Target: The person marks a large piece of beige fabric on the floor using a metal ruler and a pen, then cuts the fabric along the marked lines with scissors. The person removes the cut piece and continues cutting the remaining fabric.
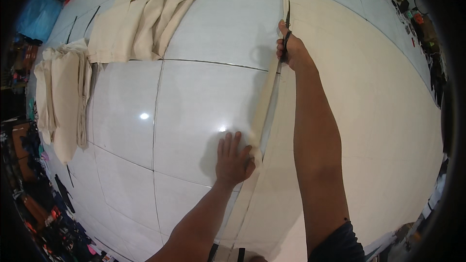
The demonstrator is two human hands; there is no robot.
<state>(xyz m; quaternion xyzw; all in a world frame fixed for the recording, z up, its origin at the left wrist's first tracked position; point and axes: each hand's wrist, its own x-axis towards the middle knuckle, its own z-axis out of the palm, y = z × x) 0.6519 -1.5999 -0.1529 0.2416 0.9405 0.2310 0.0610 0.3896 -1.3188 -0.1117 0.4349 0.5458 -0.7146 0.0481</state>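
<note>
A wide sheet of cream cloth lies spread over the right side of the tiled floor. Close to its left edge, my right hand grips black-handled scissors, blades pointing away from me along the cloth. From the scissors back toward me runs a narrow cream strip, separated from the sheet by a gap where floor shows. My left hand rests palm down with fingers spread on the tiles, its thumb side touching the strip. Whether thumb and forefinger pinch the strip's edge is hard to see.
Folded cream cloth lies at the far left, with another bundled cream cloth nearer. White floor tiles stretch between these and the strip. A blue plastic bag and assorted clutter line the left rim; more small items sit along the right.
</note>
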